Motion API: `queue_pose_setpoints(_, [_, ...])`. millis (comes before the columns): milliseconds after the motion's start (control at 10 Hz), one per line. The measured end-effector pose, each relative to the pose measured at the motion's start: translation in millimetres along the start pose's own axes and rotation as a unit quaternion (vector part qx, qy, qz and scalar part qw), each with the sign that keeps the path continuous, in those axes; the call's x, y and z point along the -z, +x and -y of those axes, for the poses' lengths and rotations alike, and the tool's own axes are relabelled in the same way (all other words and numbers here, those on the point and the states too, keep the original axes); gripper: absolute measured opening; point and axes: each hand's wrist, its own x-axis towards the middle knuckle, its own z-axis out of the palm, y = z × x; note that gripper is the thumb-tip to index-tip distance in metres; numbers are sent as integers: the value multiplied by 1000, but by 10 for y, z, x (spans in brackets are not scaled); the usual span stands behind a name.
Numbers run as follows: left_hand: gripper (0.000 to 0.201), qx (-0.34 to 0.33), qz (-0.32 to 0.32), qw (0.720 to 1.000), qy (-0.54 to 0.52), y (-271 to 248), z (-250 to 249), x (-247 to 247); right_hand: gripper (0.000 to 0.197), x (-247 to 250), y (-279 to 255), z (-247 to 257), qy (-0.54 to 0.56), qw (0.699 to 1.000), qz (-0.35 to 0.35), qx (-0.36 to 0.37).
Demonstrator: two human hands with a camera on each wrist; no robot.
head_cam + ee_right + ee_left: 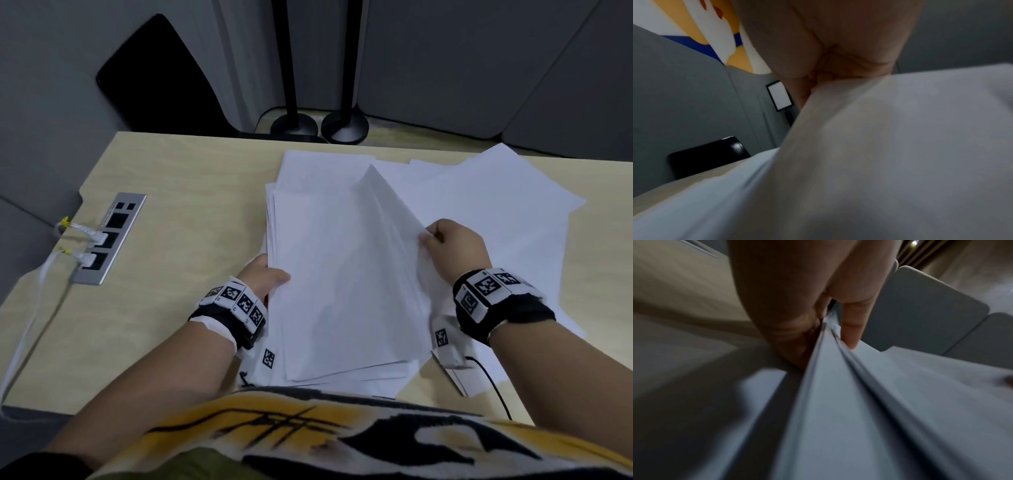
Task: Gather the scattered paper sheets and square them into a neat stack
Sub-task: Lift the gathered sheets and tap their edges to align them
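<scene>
Plainly the paper sheets (342,274) are light, limp and slippery against each other, so they seem best held at opposite side edges. The left hand (265,274) pinches the bundle's left edge, the right hand (452,246) pinches its lifted right edge, and the bundle sits between them above loose sheets (496,192) scattered over the counter (171,205).

1. No words, brand names or numbers are showing legibly anywhere.
2. Black-and-white square code markers are showing on the left wristband (239,301) and the right wristband (486,286), carrying no readable letters.
3. Bold black strokes are running across the yellow shirt (308,428), forming no readable word.
</scene>
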Motion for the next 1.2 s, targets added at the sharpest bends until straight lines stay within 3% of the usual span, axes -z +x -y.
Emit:
queue_pose_setpoints(200, [79, 19, -38, 997, 64, 246, 113, 29, 17, 330, -29, 274, 6, 983, -171, 65])
queue_pose_setpoints(300, [69, 32, -35, 996, 72, 234, 86, 9, 18, 555, -52, 419, 65, 958, -264, 91])
queue_pose_setpoints(400, [65, 26, -38, 997, 62, 191, 62, -2, 17, 730, -84, 574, 172, 914, -341, 136])
queue_pose_setpoints(500, [62, 25, -32, 997, 70, 272, 115, 13, 11, 791, -104, 701, 246, 887, -366, 138])
queue_pose_setpoints(600, [58, 43, -42, 995, 75, 528, 255, 76, 9, 693, -66, 693, 275, 897, -338, 75])
queue_pose_setpoints(700, [70, 23, -42, 997, 65, 768, 384, 97, 20, 436, -74, 555, 260, 933, -249, -23])
queue_pose_setpoints(800, [87, 34, -73, 996, 28, 384, 164, 9, 24, 90, -208, 378, 183, 972, -136, -59])
queue_pose_setpoints(900, [98, 85, -68, 994, -19, 137, 44, -27, 29, -211, -347, 251, 90, 993, -30, -73])
queue_pose_setpoints(1000, [103, 46, -61, 996, 51, -2, -22, -73, 36, -375, -417, 191, 44, 994, 72, -65])
queue_pose_setpoints(1100, [80, 13, -57, 987, 151, -352, -218, -231, 39, -369, -410, 115, 44, 992, 113, -46])
queue_pose_setpoints(1200, [44, -24, -86, 981, 171, -355, -265, -310, 42, -219, -308, -101, 43, 994, 77, -70])
